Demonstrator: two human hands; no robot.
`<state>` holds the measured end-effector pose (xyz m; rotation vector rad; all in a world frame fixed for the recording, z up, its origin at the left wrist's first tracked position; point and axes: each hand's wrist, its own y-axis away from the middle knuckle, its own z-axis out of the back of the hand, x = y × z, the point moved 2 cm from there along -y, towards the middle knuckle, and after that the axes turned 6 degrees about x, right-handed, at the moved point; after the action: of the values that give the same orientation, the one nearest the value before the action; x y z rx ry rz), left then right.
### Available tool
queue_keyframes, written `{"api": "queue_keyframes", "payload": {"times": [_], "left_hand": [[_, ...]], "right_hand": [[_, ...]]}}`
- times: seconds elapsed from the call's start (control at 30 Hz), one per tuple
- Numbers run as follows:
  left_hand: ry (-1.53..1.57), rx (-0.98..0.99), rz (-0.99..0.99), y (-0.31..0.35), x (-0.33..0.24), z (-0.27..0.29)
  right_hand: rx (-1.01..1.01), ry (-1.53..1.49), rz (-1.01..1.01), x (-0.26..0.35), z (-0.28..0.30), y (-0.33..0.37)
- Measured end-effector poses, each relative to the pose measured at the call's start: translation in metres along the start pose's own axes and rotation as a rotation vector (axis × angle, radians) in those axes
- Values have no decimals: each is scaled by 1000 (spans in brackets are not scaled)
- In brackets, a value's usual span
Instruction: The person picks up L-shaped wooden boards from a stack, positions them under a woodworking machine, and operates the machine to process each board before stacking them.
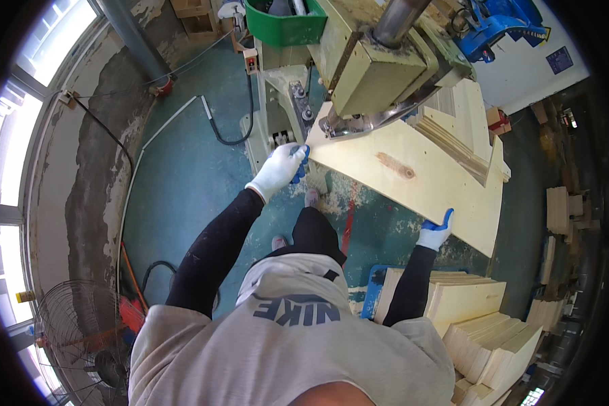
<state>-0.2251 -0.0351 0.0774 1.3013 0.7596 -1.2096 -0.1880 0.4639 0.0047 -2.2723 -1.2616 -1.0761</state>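
Under the olive-green metal machine head (365, 68), a large pale wooden board (419, 183) is held flat. Its near-left corner is gripped by the gloved left hand (279, 169); its lower edge is apparently pinched by the gloved right hand (434, 231). Stacked pale wooden boards (474, 318) lie below.

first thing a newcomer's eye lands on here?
Probably the big pale wooden board at centre, its corner pushed under the yellow-green machine head. The gloved left hand grips its left corner, the right hand its near edge. A stack of cut boards sits lower right.
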Motion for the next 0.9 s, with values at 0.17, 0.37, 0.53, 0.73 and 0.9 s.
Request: {"api": "queue_keyframes", "payload": {"times": [0.17, 0.37, 0.53, 0.73, 0.9], "left_hand": [[-59, -49, -24, -4, 9, -9], [-4, -71, 7, 5, -5, -8], [50, -88, -61, 11, 10, -11], [335, 123, 92, 139, 18, 17], [393, -404, -66, 185, 46, 72]], "right_hand": [[51, 7, 34, 6, -2, 8], [101, -57, -38, 5, 5, 0], [147, -8, -76, 7, 2, 2], [287, 35, -276, 13, -20, 79], [168, -23, -413, -43, -67, 176]]}}
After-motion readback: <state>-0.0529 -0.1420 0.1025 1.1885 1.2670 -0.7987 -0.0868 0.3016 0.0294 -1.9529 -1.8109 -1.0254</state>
